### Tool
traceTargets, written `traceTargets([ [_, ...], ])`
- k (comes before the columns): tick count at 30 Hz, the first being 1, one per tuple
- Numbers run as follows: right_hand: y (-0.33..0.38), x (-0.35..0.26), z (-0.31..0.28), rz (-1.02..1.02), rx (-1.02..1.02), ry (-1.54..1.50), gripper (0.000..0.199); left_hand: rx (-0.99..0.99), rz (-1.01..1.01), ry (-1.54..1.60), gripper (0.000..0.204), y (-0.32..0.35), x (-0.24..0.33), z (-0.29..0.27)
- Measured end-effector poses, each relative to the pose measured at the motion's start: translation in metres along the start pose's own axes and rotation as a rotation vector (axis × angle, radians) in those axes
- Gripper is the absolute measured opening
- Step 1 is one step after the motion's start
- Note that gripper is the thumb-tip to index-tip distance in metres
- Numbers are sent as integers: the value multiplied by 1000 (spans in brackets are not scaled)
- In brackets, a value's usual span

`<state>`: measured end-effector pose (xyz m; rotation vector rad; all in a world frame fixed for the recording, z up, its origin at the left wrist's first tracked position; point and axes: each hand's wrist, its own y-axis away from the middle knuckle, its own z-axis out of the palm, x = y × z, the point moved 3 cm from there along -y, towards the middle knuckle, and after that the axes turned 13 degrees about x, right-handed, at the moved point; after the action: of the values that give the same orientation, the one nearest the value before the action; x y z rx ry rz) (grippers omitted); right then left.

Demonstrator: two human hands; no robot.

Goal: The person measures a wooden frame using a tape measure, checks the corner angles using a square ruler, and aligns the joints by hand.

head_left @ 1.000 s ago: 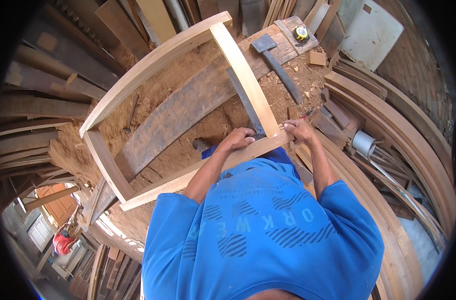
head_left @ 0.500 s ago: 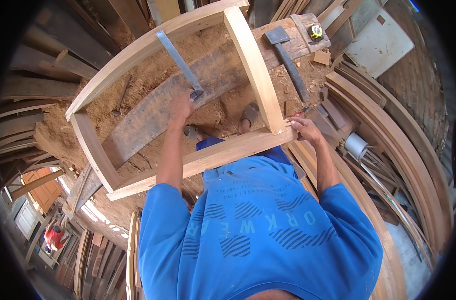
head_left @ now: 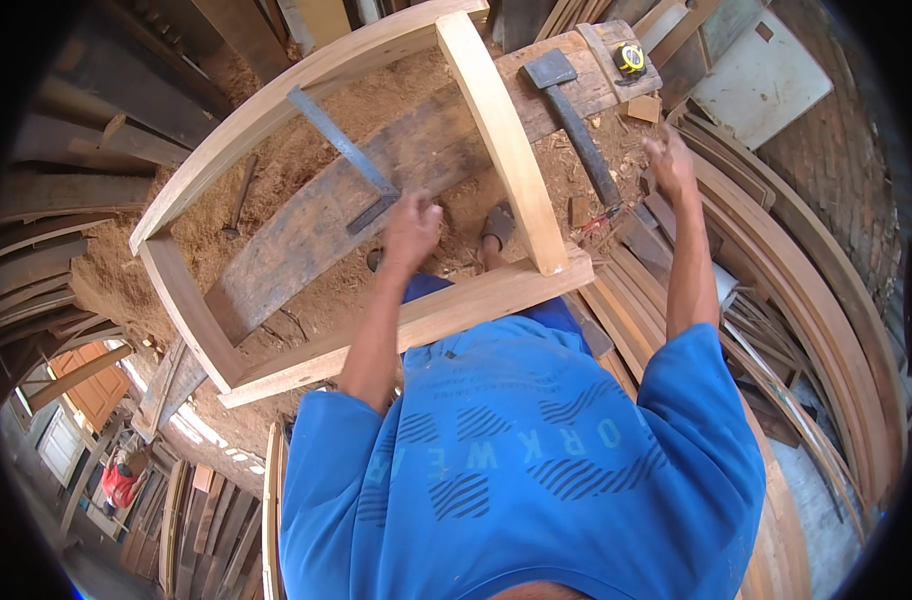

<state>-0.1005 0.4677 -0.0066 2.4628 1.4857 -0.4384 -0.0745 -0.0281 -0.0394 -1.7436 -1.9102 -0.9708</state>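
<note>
A rectangular frame of pale timber with a bowed far rail lies across my lap and the plank in front of me. Inside it, a metal try square rests on the worn wooden plank, its blade tip by the far rail. My left hand hovers just beside the square's stock, fingers loosely bent and holding nothing I can see. Out to the right, my right hand is raised off the frame, fingers apart and slightly blurred, nearest the small wood block.
On the plank's far right end lie a hammer with a dark handle and a yellow tape measure. A thin tool with a metal head lies in the sawdust. Curved boards are stacked at right. A person in red is far off at lower left.
My left hand has let go of the try square, which now lies turned on the plank, and moved right. My right hand has left the frame's corner and gone up and right.
</note>
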Motion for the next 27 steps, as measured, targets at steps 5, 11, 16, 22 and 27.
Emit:
traceTargets([
  [5,-93,-51,4,-152,181,115,73,-746,-92,62,47,42,-36,177],
  [11,-128,-70,36,27,-61,179,88,-671,-638,971,74,64,35,173],
  [16,-153,-34,86,35,-27,292,79,-735,-510,830,94,69,19,177],
  [22,-172,-5,97,15,65,85,63,-733,-555,805,89,72,28,176],
  [27,-154,-18,82,-10,24,98,49,-761,-547,849,88,74,21,182],
])
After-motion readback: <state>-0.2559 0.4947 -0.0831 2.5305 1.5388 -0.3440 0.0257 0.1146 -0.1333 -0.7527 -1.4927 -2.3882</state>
